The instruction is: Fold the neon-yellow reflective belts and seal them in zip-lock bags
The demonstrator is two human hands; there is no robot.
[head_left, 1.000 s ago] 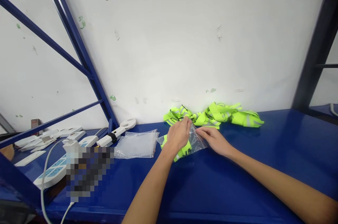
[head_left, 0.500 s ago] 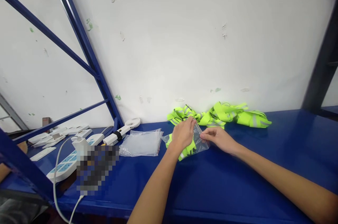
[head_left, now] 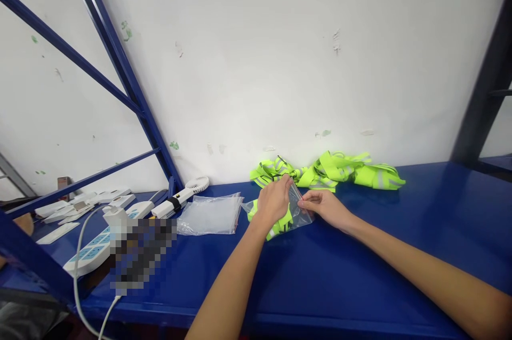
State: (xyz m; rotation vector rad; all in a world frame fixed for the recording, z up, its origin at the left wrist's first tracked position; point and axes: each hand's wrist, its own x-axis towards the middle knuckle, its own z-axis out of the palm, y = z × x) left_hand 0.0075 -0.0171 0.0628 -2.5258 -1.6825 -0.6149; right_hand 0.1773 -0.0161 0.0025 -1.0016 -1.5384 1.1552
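Now the right hand [head_left: 328, 211] is pinching slightly lower on the bag [head_left: 299, 217], the left hand [head_left: 274, 201] clamping its top, seemingly working its mouth.

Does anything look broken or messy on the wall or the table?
Yes: the white wall has chipped-looking spots, some green, spoiling its surface. Near it, the yellow-green straps lie jumbled, unlike the neater clear bags.

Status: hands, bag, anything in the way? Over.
Left hand and right hand pinching clear bag by its edge. Neon bundle apparently inside. Loose straps heaped behind, could snag.
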